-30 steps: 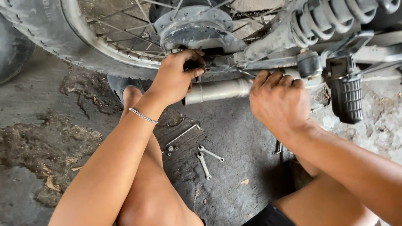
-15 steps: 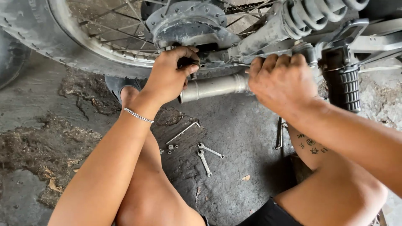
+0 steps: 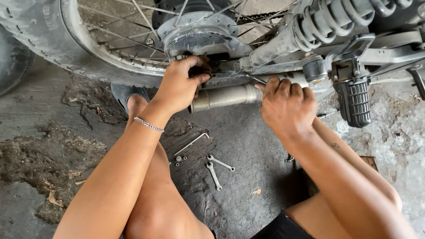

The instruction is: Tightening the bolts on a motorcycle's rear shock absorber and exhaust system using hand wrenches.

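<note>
Motorcycle rear wheel (image 3: 66,40) fills the top of the view, tyre on the cracked concrete floor (image 3: 53,155), spokes running in to the grey hub (image 3: 199,31). Coil shock absorber (image 3: 336,15) slants up at right; ribbed footpeg (image 3: 356,102) hangs below it. A dull metal exhaust pipe (image 3: 226,96) lies level under the hub, between the two hands.

Person crouches close, knees either side, probably so both arms can reach the axle area at once. Left hand (image 3: 179,86), bracelet at the wrist, fingers curled tight and pinched on a small dark part at the hub's underside; what it is I cannot tell. Right hand (image 3: 287,106) closed in a fist over the pipe's inner end, seemingly gripping a thin tool or rod; fingers narrow, contents mostly hidden.

On the floor between the knees: two small spanners (image 3: 217,170) crossed, a bent rod (image 3: 192,142), a few loose nuts (image 3: 179,159), all within easy reach.

Against half a second ago: hands hold much the same places; the view has shifted slightly right, showing more of the footpeg.
</note>
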